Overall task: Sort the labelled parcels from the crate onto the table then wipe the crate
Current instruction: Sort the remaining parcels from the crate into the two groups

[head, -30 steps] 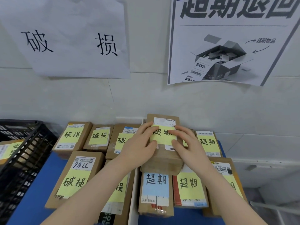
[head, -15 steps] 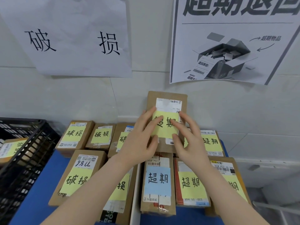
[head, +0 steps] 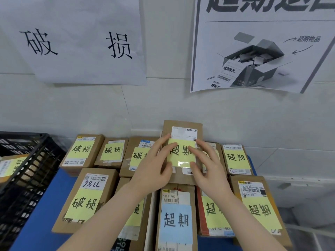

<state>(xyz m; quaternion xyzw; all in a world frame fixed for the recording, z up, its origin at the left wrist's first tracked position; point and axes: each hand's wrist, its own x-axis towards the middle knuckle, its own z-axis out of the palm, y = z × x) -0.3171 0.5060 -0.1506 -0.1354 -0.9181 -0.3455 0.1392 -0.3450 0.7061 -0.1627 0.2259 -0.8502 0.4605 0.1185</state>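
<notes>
At the far left we see the black plastic lattice crate [head: 27,160] on the blue table [head: 41,214], with at least one brown parcel bearing a yellow note [head: 10,167] left inside it. Next come the brown cardboard boxes with yellow 破损 notes [head: 83,201], under a white paper sign [head: 78,42] with the same words, and then a white divider strip [head: 151,205]. Just past it our left hand [head: 154,165] lies with straight, spread fingers on the small brown cardboard parcel with a yellow 超期 note [head: 182,156], in the back row close to the wall. Our right hand [head: 208,165] mirrors it, with flat fingers and the thumb low on its face. We judge this parcel light and stiff, and its taped note glossy and slippery, so the bare cardboard long sides are the better hold. To the right, the blue-noted box [head: 176,220] and the yellow-noted 超期 boxes [head: 259,209] sit packed tightly, which leaves little room for fingers. A printed poster [head: 262,42] hangs above them.
</notes>
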